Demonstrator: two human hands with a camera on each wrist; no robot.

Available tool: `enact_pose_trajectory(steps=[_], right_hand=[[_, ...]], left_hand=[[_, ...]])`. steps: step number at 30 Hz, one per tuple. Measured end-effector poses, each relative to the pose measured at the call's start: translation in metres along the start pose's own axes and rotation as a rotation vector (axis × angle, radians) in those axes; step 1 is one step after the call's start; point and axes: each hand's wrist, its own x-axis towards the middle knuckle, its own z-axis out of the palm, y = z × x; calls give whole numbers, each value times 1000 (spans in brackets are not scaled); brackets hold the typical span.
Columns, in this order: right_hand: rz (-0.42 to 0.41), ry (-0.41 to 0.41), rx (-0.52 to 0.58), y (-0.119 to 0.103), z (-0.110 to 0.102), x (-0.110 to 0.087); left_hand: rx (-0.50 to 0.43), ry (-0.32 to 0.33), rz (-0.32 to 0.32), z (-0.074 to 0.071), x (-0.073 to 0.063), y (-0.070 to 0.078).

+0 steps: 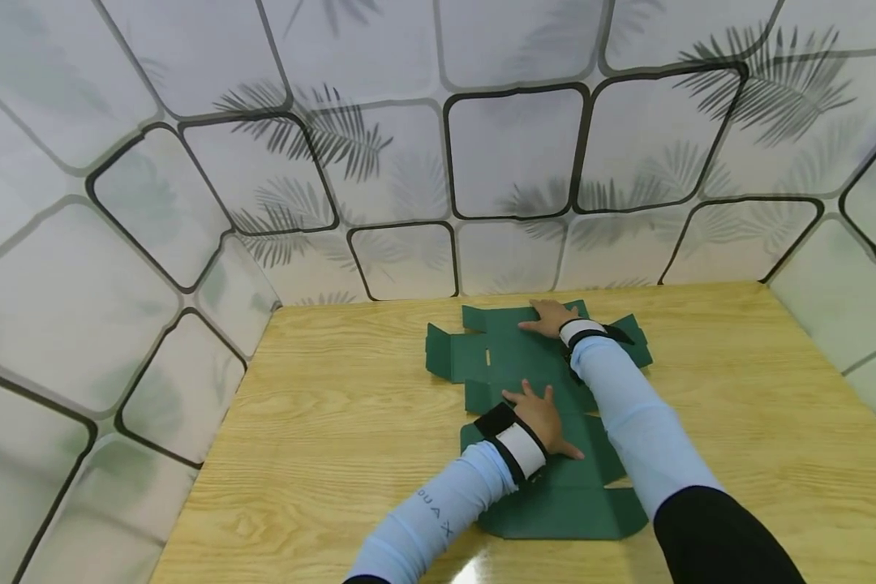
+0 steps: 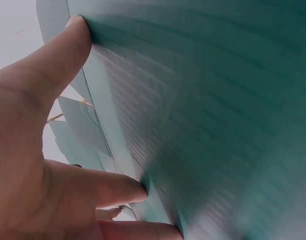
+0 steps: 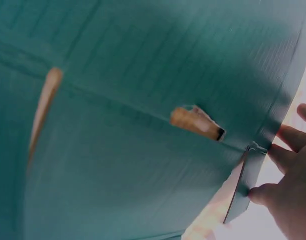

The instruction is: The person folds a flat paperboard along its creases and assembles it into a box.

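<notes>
Well, nearest to you come your light blue sleeves [image 1: 438, 511], with dark lettering on the left one and black cloth [image 1: 723, 531] above the right one. Between them lies the near end of the green card [image 1: 518, 361], its corners rounded, flat on the wooden surface [image 1: 336, 422]. The card sits about midway between the surface's left and right edges and reaches from just short of the far edge back toward you. A white and black band [image 1: 520, 448] wraps each wrist. Your left hand [image 1: 540, 419] is on the card's middle, its fingers straight and spread; close up, the thumb tip and two other fingertips [image 2: 138, 192] touch the ribbed face. Farther out, a small slot [image 3: 195, 122] in the card shows pale brown through it. Flaps [image 1: 439, 354] stick out toward both sides, and the outer left one tilts up. Your right hand [image 1: 552, 318] rests at the card's far end, fingers spread as well, the thumb against a narrow flap [image 3: 240, 195]. Behind the surface's far edge rises the wall [image 1: 514, 154], covered with rounded dark and grey outlines and leaf prints [image 1: 781, 85].
</notes>
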Motion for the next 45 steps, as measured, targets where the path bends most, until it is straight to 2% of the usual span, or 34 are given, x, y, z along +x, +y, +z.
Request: enact_pose_trajectory(steps=[7,12,17,21,24,28,32,37,41,45], right_hand=[[-38,62,-43,-12,-21,-6],[-78,206,-40,-15,-35,-12],[-170,338,-12,-13,-44,-18],[-278,366,-18,-17,-51,-21],[-375,333,-11,-23,-60,-25],[-462,223,13,-31,-74,-29],[-525,103,17,-40,-89,-35],[-540,17,-9,-48,-98,-41],[-537,-43,-27,-52,-99,-46],[-472,-74,-114,-57,-94,-52]], left_hand=[[-32,-6,-23,-2,0,-1],[-54,11,-16,-1,0,-4],[-58,45,0,1,-1,-6],[-69,57,4,3,0,-7],[-96,57,-1,4,4,-10],[-124,66,8,5,11,-18],[-124,86,52,4,21,-28],[-118,107,96,1,32,-36],[-101,127,90,2,47,-35],[-113,126,75,2,59,-34]])
